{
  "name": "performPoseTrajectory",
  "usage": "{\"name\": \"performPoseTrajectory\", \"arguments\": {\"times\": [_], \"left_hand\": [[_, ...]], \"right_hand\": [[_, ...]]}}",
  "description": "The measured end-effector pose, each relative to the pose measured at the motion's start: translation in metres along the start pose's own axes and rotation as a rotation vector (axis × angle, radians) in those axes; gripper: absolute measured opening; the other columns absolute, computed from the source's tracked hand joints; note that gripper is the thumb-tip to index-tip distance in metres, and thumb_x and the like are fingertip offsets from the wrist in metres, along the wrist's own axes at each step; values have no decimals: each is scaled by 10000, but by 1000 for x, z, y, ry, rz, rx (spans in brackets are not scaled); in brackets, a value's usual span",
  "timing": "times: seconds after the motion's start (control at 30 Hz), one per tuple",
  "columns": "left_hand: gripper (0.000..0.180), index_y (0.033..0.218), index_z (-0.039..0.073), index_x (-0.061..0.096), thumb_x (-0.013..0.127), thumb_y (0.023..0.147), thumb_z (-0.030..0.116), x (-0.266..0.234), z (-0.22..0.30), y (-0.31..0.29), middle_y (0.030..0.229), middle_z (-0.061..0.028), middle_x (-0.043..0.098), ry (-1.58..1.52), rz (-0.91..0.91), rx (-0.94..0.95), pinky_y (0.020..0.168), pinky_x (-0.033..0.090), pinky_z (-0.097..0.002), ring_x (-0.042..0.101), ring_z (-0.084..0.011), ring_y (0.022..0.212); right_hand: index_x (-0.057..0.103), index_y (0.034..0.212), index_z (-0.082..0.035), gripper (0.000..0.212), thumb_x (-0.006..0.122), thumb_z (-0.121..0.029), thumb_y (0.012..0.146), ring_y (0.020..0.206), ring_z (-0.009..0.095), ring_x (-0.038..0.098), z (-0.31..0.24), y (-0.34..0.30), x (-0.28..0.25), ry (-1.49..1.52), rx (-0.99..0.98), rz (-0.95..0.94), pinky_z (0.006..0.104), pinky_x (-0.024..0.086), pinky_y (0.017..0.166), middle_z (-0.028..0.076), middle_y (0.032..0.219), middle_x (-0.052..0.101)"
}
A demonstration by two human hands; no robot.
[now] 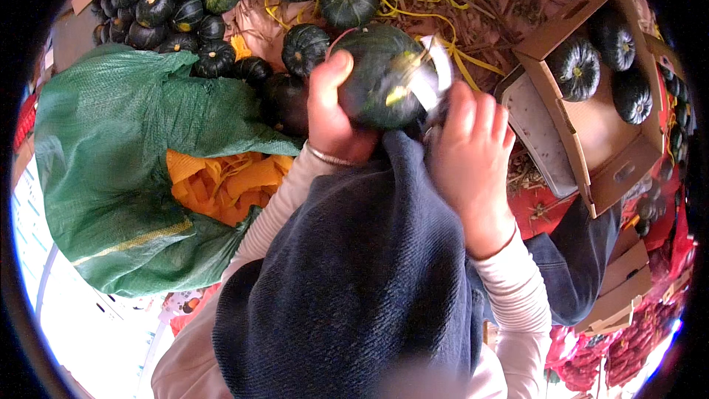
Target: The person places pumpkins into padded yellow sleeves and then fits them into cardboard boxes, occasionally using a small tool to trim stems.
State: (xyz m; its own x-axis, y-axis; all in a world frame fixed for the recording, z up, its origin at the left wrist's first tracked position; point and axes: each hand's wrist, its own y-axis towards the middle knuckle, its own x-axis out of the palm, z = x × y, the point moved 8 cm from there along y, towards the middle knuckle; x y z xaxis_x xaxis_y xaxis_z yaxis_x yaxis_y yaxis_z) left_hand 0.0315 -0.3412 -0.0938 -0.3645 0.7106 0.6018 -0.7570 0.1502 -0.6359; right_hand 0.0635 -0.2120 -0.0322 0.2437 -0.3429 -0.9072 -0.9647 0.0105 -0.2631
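Two hands meet at a dark green squash [373, 77] held up in the middle of the view, above a dark blue woollen cloth [354, 273] that drapes down toward the lower edge. The left hand [332, 114] cups the squash from its left side, thumb up over the rind and fingers clamped round the far side. The right hand [473, 151] lies just beside it to the right, fingers [480, 114] close together and curled over the cloth's edge, near a white strip [436, 74] that crosses the squash's right flank.

Room around is tight: a heap of like squashes [185, 7] crowds the upper left, a green mesh sack [125, 170] with orange netting [221, 185] fills the left, and an open cardboard box [598, 133] holding three squashes stands to the right. Straw [502, 22] and yellow twine [413, 7] lie behind.

The squash is round and slightly flattened; which way its stem points cannot be told. Its rind is ribbed and dull, the sack coarse-woven, the cloth thick and knitted-looking.
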Motion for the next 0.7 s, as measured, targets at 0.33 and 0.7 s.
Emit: {"name": "performPoseTrajectory", "arguments": {"times": [0.33, 0.7], "left_hand": [[553, 1112, -14, 575, 411, 874, 458, 0, -1, 5, 1053, -149, 645, -123, -56, 7, 868, 481, -395, 626, -282, 933], [539, 1144, -3, 566, 421, 883, 446, -4, 3, 6, 1062, -141, 644, -24, 45, 56, 858, 489, -397, 629, -280, 934]], "right_hand": [[485, 1210, -33, 460, 593, -113, 770, 981, 277, 500, -6, -1, -9, 78, -195, 186, 463, 361, 927, 110, 1052, 512], [520, 1174, -40, 388, 548, -183, 814, 951, 239, 514, -17, 3, -12, -99, -241, 187, 501, 375, 911, 66, 986, 527]]}}
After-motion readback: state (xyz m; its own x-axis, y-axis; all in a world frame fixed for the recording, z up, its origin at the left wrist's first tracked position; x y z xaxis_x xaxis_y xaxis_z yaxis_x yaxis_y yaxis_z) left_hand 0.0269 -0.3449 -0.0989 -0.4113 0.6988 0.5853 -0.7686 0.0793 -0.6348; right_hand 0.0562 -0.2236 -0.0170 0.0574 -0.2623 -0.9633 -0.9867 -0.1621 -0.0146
